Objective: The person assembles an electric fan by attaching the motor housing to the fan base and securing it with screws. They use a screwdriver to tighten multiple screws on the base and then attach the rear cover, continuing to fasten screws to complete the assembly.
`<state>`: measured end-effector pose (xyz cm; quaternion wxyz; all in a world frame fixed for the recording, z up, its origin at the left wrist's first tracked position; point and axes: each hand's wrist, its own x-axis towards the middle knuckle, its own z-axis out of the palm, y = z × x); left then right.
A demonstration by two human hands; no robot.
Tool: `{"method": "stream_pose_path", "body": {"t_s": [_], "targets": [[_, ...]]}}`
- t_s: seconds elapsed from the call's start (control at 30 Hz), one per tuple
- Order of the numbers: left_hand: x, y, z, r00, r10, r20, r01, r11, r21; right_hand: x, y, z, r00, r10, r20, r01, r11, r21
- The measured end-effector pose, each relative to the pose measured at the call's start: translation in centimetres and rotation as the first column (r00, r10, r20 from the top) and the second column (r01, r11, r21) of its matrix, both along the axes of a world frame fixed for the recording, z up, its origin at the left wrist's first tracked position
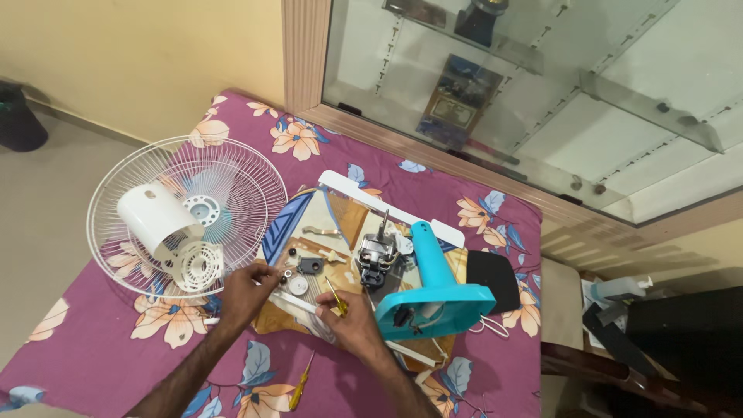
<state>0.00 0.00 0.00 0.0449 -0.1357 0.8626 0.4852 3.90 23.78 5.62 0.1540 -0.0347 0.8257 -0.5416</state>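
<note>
My left hand (pixel 249 292) rests on a patterned board (pixel 340 213), its fingertips pinching a small metal part (pixel 285 274) among several loose washers and knobs. My right hand (pixel 350 325) grips a yellow-handled screwdriver (pixel 335 296), tip pointing up toward the fan motor (pixel 376 258). The motor, shaft upright, stands just beyond both hands. To its right lies a turquoise fan stand (pixel 433 290) with its open base facing me.
A white fan grille (pixel 186 213) with a white motor cover (pixel 153 217) and a small round vent piece (pixel 198 265) lies left on the purple floral cloth (pixel 101 340). A second yellow screwdriver (pixel 300 383) lies near me. A glass cabinet (pixel 542 93) stands behind.
</note>
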Motion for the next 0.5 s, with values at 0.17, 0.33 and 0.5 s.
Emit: {"method": "stream_pose_path", "body": {"t_s": [0.17, 0.33, 0.5], "targets": [[-2.6, 0.3, -0.7, 0.997, -0.037, 0.062, 0.037, 0.999, 0.004, -1.1, -0.4, -0.3, 0.997, -0.027, 0.076, 0.024, 0.999, 0.04], [-3.1, 1.2, -0.4, 0.992, -0.073, 0.102, 0.086, 0.988, -0.126, -1.1, -0.4, -0.5, 1.0, 0.001, 0.022, -0.002, 0.999, 0.046], [-5.3, 0.2, -0.9, 0.985, -0.153, 0.074, 0.159, 0.984, -0.082, -3.9, -1.1, -1.1, 0.997, 0.005, 0.083, -0.01, 0.998, 0.061]]}}
